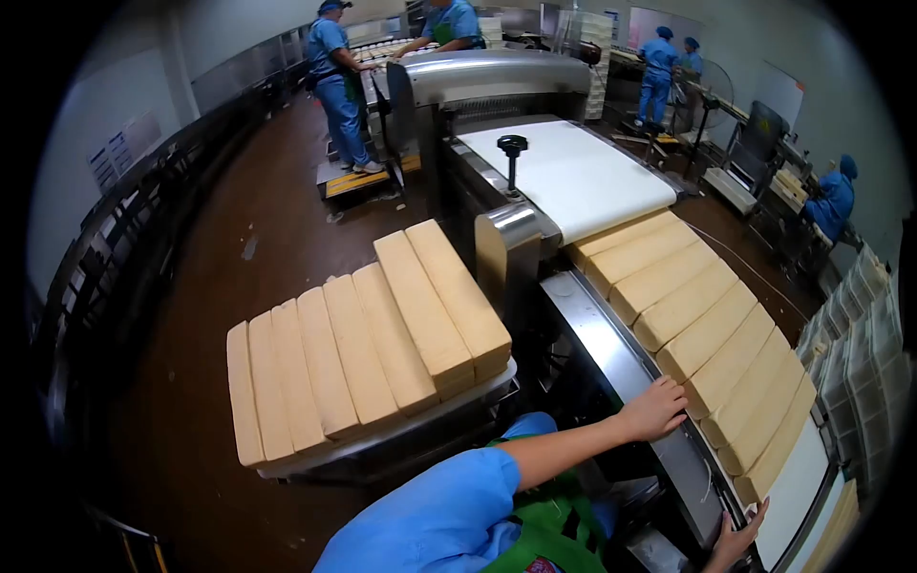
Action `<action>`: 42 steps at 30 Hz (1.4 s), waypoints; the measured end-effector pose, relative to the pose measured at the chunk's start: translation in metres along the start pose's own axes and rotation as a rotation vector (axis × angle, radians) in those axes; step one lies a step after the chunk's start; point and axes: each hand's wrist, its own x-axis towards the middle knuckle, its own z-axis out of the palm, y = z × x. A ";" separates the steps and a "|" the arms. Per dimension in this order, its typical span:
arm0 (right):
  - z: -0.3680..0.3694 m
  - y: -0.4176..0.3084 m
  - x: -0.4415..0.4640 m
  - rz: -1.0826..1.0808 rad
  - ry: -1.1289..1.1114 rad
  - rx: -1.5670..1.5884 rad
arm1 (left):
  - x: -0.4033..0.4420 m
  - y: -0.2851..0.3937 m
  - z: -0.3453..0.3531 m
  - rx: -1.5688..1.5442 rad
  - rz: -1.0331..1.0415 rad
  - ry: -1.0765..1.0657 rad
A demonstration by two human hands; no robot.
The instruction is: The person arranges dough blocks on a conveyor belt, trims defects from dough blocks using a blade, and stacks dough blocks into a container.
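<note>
A row of long pale-yellow blocks lies side by side on a conveyor, pressed close together. My left hand rests with bent fingers against the near ends of the blocks, about midway along the row. Low in the view, my right hand is at the near end of the last block, fingers spread and touching or very close to it. Neither hand is wrapped round a block. My left forearm crosses over the steel side rail; the right arm is mostly out of view.
To the left, more pale blocks are stacked on a cart. Ahead, a white belt leads into a steel machine, with a black knob beside it. Co-workers in blue stand farther off. White crates are stacked at right.
</note>
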 end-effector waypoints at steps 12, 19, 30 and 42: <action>0.037 0.043 0.012 -0.096 0.098 0.372 | 0.021 0.027 0.006 -0.050 -0.098 -0.171; 0.016 0.047 0.019 -0.073 0.113 0.442 | 0.025 0.068 0.025 0.131 -0.010 -0.284; -0.026 0.318 0.119 0.548 0.283 -0.225 | 0.026 0.068 0.027 0.135 -0.041 -0.290; -0.012 0.267 0.100 0.384 0.246 -0.091 | 0.025 0.062 0.024 0.096 -0.004 -0.344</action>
